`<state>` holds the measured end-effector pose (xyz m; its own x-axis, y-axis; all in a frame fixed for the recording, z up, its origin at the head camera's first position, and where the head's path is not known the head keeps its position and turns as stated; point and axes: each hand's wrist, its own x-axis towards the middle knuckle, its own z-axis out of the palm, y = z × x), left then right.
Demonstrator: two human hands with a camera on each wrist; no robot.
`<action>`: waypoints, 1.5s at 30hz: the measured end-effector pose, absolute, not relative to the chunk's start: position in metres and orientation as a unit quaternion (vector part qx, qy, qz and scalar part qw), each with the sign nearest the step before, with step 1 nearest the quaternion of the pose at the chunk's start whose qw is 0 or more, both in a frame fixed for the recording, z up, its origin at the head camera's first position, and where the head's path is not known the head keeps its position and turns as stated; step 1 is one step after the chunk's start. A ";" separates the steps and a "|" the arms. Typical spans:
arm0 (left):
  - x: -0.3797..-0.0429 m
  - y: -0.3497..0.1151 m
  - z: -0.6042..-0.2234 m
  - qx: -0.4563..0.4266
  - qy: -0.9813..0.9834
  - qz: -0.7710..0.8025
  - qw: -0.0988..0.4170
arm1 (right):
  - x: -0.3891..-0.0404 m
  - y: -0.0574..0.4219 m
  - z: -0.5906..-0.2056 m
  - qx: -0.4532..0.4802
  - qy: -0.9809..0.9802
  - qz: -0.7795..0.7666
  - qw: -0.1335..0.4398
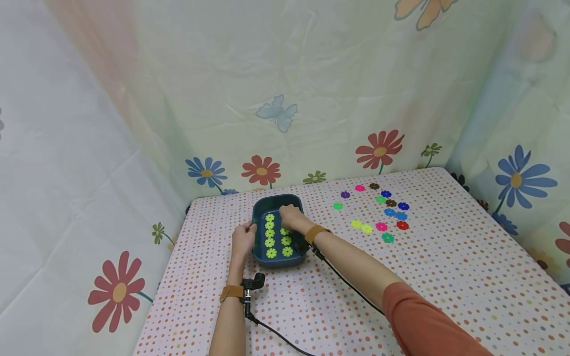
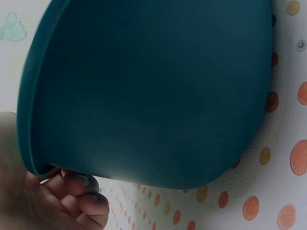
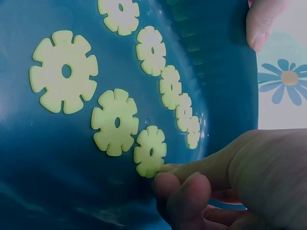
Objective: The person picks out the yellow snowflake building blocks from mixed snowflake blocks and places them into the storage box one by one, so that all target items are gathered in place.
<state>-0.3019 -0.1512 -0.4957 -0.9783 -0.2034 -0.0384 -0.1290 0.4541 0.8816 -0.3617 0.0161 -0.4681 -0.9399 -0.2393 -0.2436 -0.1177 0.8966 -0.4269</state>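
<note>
A dark blue-green rectangular basin (image 1: 278, 263) stands on the table, with yellow-green flower-shaped plastic discs (image 1: 271, 252) in two rows on its floor. My left hand (image 1: 243, 241) grips the basin's left rim; in the left wrist view its curled fingers (image 2: 91, 203) are under the lip, by the outer wall. Inside the basin, my right hand (image 1: 291, 218) reaches to the far end of the shorter row. The right wrist view has its bunched fingertips (image 3: 168, 184) pinching the edge of a yellow-green disc (image 3: 150, 152). The hand hides part of the basin floor.
Right of the basin, loose flower-shaped discs lie scattered on the dotted tablecloth (image 1: 347, 296): two yellow ones (image 1: 361, 226), a red one (image 1: 403, 225), a green one (image 1: 388, 238) and several others. A printed curtain (image 1: 329, 99) hangs behind. Black cables (image 1: 352, 284) trail from both wrists.
</note>
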 end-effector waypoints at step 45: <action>-0.301 -0.151 -0.497 0.091 -0.851 -0.515 0.039 | -0.347 0.064 -0.440 -0.151 0.921 -0.359 0.030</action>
